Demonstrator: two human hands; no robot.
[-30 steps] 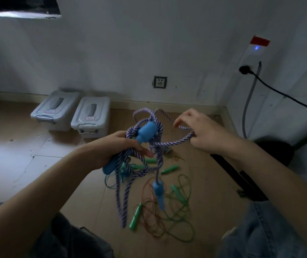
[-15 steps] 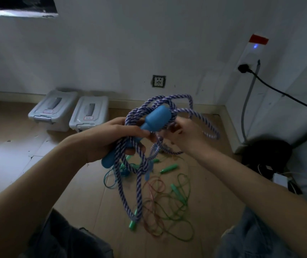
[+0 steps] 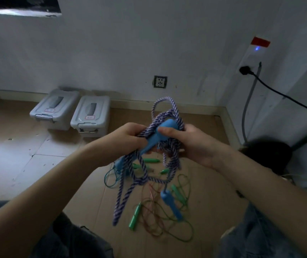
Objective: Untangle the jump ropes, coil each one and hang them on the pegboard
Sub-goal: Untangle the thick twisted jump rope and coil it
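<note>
- Jump ropes, purple braided item [image 3: 141,170]: you hold it up in front of you above the floor, bundled in loops, one strand hanging low with a second blue handle [image 3: 170,204] dangling at its end.
- Blue handle [image 3: 158,135]: lies across the bundle between both hands, cord wrapped round it.
- Left hand [image 3: 125,139]: fingers curled round the gathered loops.
- Right hand [image 3: 188,141]: thumb and fingers clamped on the blue handle's upper end.
- Green and red ropes [image 3: 165,218]: tangled on the cardboard [image 3: 210,187] below, green handles scattered.
- Step in hand: untangling, likely freeing the handle from the loops; coiling and hanging not yet done, pegboard not in view.
- Next move: probably calls for drawing the handle out through the right loop without tightening.
- Change: half a second ago your right hand worked the strands beside the handle; now it grips the handle itself.
</note>
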